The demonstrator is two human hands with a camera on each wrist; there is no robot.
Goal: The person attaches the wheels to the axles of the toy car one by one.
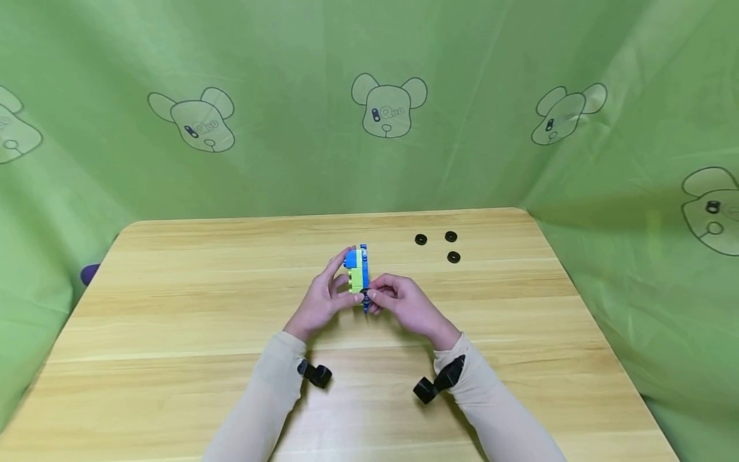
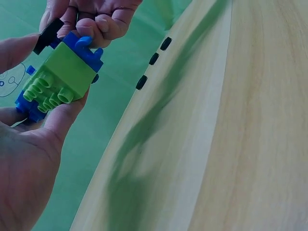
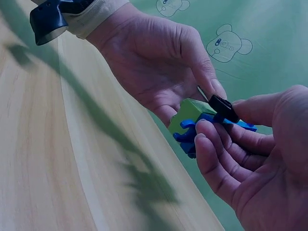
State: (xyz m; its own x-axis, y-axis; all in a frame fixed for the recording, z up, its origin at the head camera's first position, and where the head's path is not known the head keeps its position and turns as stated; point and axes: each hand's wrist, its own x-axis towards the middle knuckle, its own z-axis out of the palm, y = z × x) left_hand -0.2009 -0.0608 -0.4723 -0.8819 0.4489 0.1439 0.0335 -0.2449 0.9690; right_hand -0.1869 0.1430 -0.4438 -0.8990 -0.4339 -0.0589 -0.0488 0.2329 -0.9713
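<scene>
over the far part of the wooden table (image 1: 173, 308), slightly right of its centre line: a small block model (image 1: 356, 278), lime-green blocks on a blue base (image 3: 207, 117), raised off the surface. left hand (image 1: 319, 299) grips the model from the side, fingers bent round the blocks, its thumb at a black wheel (image 3: 222, 109). right hand (image 1: 408, 306) pinches that wheel with its thumb, other fingers curled in beside the base. whether the wheel is fully seated, cannot tell. three more black wheels (image 1: 453, 257) lie flat near the far edge of the table, right of its middle. handling, as judged: hard moulded plastic, light, stiff, no give; faces smooth and likely a bit slick, though the studs (image 2: 48, 91) should lend the fingertips some bite. best hold seems the broad flat sides of the lime blocks, squeezed evenly. the blue hook (image 2: 84, 42) looks like the slimmest part, poor for bearing load; a hard sideways shove might pop the blocks apart. wheel probably best taken by its rim, thumb against finger.
</scene>
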